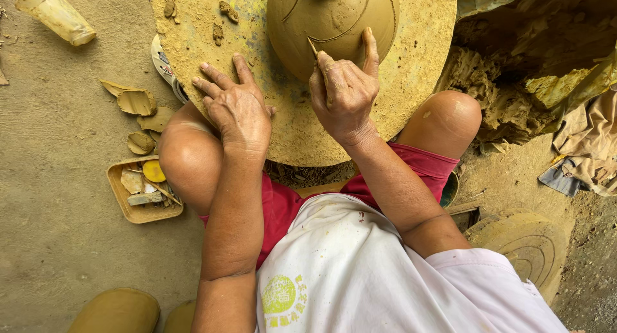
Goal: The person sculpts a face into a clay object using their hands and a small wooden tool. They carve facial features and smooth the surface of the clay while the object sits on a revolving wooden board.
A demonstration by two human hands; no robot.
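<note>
A rounded tan clay pot with curved lines cut into it stands on a round, clay-caked wheel disc. My right hand grips a thin wooden stick whose tip touches the pot's near side, with the forefinger stretched up against the clay. My left hand lies flat on the disc's near-left part, fingers spread, holding nothing. Both knees flank the disc.
A small tray with tools and a yellow lid lies on the ground at left, near clay scraps. A plastic cup lies top left. A heap of raw clay and cloths sit at right; another disc lower right.
</note>
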